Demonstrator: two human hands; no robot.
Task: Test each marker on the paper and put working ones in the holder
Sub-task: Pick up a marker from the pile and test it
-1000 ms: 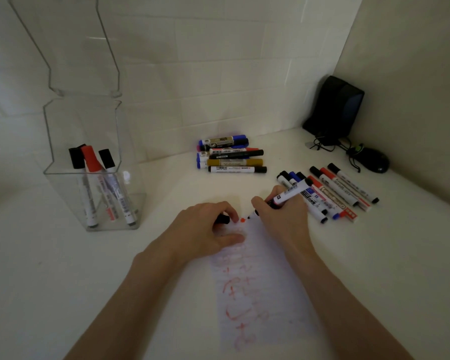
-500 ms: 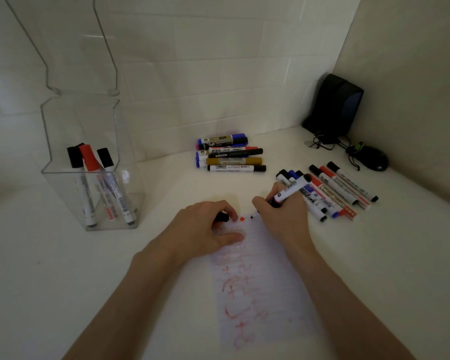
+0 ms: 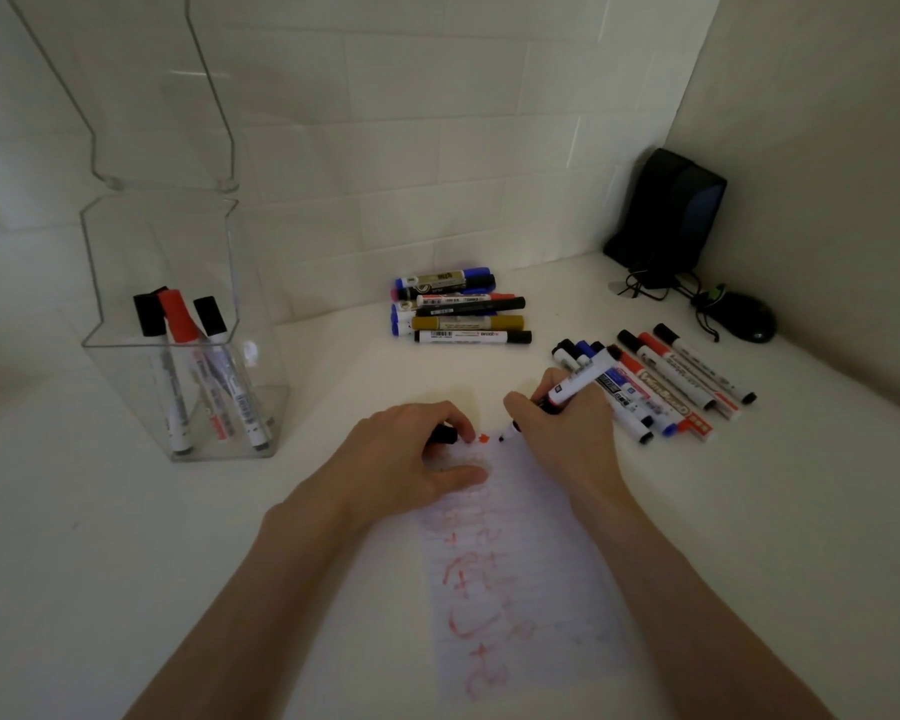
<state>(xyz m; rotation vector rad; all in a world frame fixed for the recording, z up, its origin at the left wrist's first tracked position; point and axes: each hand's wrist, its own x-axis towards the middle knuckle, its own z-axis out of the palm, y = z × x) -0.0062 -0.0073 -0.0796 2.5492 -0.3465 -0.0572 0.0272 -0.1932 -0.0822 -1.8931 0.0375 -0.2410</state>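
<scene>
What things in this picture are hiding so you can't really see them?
Head view: the left hand curls over the black cap; only its end shows.
Head view: the right hand covers the middle of the marker; whether its tip touches the paper is unclear.
Head view: print on the far marker pile is too small.
Head view: the top edge cuts off the raised lid of the holder.

Seen from one head-worn wide-angle camera, close above the counter (image 3: 100,563), facing forward and down toward the tiled wall (image 3: 411,148) at 12 o'clock, with the room corner (image 3: 694,96) at 1 o'clock
</scene>
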